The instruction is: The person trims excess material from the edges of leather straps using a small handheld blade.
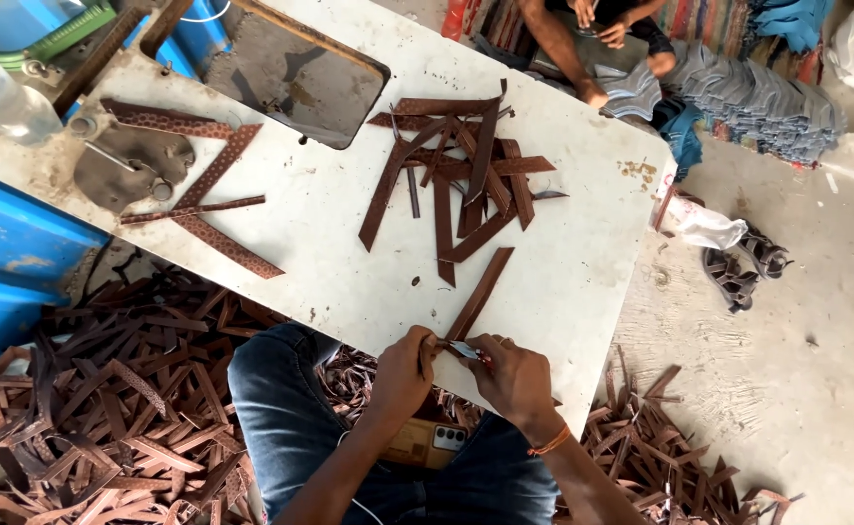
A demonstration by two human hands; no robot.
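I've got the brown strip [480,292] at the table [582,262] edge, my left hand [400,374] clenched on its near end to steady it. My right hand [514,374] grips a small blade [466,348] against it. The strip pile [461,180] sits at twelve o'clock, within reach.

A small footwear workshop: brown leather strips [466,185] lie piled on a worn white desk [330,233], offcuts [106,408] heap on the concrete floor [796,369], stacked grey soles [767,97] and sandals [738,267] sit nearby.
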